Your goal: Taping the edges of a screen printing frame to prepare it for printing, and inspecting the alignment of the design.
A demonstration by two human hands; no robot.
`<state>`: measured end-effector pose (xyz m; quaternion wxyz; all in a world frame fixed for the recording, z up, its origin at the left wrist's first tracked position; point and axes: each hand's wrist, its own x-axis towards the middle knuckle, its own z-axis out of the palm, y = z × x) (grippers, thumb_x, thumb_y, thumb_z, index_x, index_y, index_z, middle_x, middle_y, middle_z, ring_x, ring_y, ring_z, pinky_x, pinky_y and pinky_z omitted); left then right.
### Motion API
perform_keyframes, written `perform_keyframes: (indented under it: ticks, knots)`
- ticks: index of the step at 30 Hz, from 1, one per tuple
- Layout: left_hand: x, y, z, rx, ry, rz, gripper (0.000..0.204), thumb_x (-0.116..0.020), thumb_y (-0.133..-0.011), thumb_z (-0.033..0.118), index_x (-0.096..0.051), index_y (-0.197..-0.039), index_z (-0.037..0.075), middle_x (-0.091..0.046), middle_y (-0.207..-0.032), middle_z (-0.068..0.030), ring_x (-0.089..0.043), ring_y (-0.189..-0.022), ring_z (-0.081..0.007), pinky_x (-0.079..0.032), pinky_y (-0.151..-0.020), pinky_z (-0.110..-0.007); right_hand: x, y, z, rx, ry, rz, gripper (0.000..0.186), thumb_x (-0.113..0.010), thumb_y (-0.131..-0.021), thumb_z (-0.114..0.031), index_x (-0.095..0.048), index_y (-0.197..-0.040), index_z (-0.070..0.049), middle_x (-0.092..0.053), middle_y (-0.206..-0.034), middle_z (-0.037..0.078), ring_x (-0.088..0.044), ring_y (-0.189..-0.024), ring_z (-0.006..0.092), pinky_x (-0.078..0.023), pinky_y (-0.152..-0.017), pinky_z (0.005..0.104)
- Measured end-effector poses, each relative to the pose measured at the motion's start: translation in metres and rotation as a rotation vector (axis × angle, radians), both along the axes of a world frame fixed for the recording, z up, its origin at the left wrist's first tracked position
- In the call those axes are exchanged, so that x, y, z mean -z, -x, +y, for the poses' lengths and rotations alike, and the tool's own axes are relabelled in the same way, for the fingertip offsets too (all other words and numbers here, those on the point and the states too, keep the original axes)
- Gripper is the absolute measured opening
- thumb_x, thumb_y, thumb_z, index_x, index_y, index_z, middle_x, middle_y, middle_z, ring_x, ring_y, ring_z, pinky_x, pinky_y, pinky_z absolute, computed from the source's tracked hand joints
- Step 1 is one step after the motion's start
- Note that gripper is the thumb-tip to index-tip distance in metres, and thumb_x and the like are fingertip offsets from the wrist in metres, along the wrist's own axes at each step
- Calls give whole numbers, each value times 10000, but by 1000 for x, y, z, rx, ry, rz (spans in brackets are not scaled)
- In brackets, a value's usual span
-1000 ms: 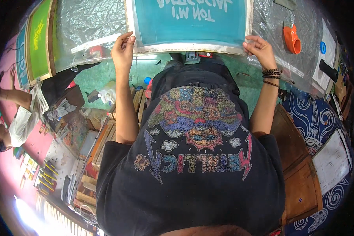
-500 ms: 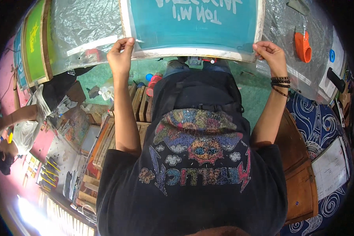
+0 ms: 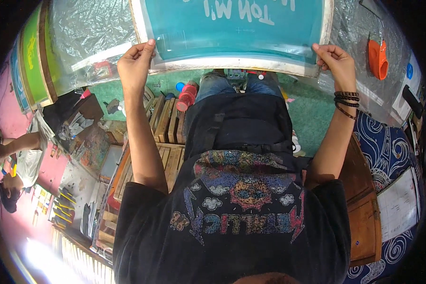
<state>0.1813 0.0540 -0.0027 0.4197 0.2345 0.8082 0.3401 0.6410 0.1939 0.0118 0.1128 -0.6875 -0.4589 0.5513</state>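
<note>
A screen-printing frame (image 3: 232, 64) with pale edges and a teal mesh lies on the table ahead of me, pale reversed lettering across its middle. A thin clear sheet (image 3: 241, 51) appears to lie over the mesh; its edges are hard to make out. My left hand (image 3: 136, 61) is closed in a pinch at the near left corner, thumb on top. At the near right corner my right hand (image 3: 337, 61), with dark beaded bracelets at the wrist, pinches likewise, fingers curled under the thumb. Both seem to grip the sheet's corners just above the frame.
Crinkled clear plastic (image 3: 92, 33) covers the table. A green-yellow frame (image 3: 33, 52) leans at the left, and an orange holder-like object (image 3: 377, 59) lies right. A pink-red bottle (image 3: 187, 96) and wooden slats (image 3: 163, 118) are below the table. Another person (image 3: 26, 151) sits at far left.
My hands have moved slightly apart, and the frame looks larger and higher in view. The surroundings have shifted too, as my head has moved. Both pinches stay closed.
</note>
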Motion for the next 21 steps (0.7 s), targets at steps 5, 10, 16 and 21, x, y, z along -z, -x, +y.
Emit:
perform_keyframes:
  ticks: [5, 10, 16, 21]
  knots:
    - [4, -3, 5, 57, -21, 170, 358, -811, -908, 291, -755, -949, -60, -670, -731, 13, -551, -667, -35, -441, -604, -192, 4, 4, -1, 34, -53, -42, 274, -865, -841, -302, -758, -909, -59, -669, -736, -31, -598, -638, 44, -437, -574, 189]
    - [8, -2, 5, 93, -1, 270, 363, -820, -894, 316, -767, -946, -39, -675, -712, 7, -556, -656, -40, -464, -606, -212, 6, 6, 1, 49, -45, -70, 304, -897, -792, -324, -762, -864, -61, -680, -741, -25, -609, -640, 53, -445, -559, 193]
    - [6, -7, 7, 98, 17, 342, 371, -821, -887, 335, -773, -945, -28, -701, -722, -16, -582, -662, -47, -480, -609, -226, 4, 11, 1, 54, -51, -80, 313, -901, -785, -329, -763, -866, -60, -663, -725, -40, -590, -618, 44, -433, -549, 188]
    - [4, -9, 8, 96, 40, 333, 365, -817, -891, 331, -770, -936, -28, -694, -707, -13, -576, -649, -45, -478, -596, -228, 8, 10, 0, 69, -64, -82, 328, -904, -781, -332, -754, -871, -55, -649, -711, -48, -571, -593, 35, -417, -540, 182]
